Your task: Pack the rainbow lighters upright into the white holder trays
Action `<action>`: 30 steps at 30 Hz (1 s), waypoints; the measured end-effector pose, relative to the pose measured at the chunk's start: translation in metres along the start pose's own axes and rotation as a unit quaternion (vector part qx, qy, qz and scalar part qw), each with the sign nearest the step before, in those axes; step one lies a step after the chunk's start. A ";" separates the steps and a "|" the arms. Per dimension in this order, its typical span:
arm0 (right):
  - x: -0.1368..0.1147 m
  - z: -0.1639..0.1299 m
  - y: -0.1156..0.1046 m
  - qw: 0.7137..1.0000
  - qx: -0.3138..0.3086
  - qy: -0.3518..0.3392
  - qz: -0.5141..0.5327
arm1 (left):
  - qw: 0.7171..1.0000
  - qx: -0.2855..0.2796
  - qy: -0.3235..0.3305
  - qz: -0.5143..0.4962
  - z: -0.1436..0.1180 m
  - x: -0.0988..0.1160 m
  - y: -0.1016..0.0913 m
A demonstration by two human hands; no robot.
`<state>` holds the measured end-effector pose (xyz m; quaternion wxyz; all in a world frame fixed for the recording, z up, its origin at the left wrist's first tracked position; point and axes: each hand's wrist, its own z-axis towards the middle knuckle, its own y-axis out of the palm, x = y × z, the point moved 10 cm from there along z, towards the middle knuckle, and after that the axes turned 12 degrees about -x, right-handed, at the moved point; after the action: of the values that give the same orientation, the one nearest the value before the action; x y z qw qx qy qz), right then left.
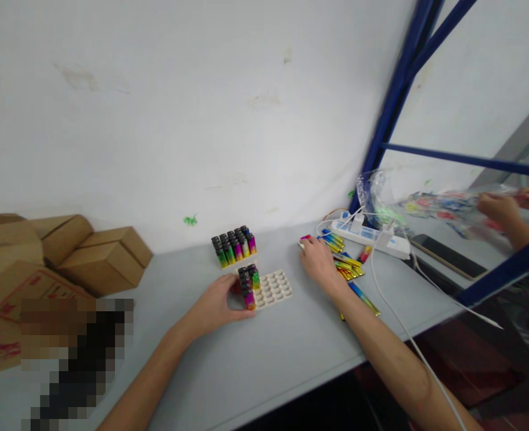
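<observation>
My left hand curves around the left end of a pale tray with round holes. Its thumb and fingers press either side of a few upright lighters with black tops and coloured bodies; the rest of the tray's holes show bare. At the right, my right hand reaches into a loose pile of shiny lighters in yellow, blue and red. Its fingers are closed at the pile's left edge, over a pinkish lighter that is partly hidden. Behind the tray stands a filled block of lighters.
Cardboard boxes sit at the left. Beyond the pile lie a white power strip with cables and a phone. A blue metal frame rises at the right. Another person's hands handle a clear plastic bag.
</observation>
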<state>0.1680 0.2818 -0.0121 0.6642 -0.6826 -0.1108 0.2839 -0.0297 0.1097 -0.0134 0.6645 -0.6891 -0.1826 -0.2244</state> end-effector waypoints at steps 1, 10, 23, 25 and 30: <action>0.003 0.000 0.003 1.000 -0.009 0.009 -0.008 | 1.000 0.002 0.001 0.000 0.000 0.000 0.000; -0.021 -0.001 0.008 0.993 -0.023 -0.088 0.077 | 1.000 -0.004 -0.001 -0.001 0.000 -0.001 0.001; -0.077 -0.032 -0.005 0.805 -0.128 -0.225 0.534 | 1.000 -0.012 0.000 0.001 0.000 0.001 0.002; -0.070 -0.032 -0.013 0.850 -0.065 -0.204 0.481 | 1.000 -0.010 0.002 -0.002 0.001 -0.001 0.002; -0.063 -0.034 -0.021 0.892 0.004 -0.180 0.416 | 1.000 -0.008 0.008 -0.017 0.001 -0.003 0.003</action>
<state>0.1398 0.2215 0.0222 0.4573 -0.6010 0.0667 0.6521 -0.0302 0.1105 -0.0173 0.6562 -0.6896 -0.1870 -0.2428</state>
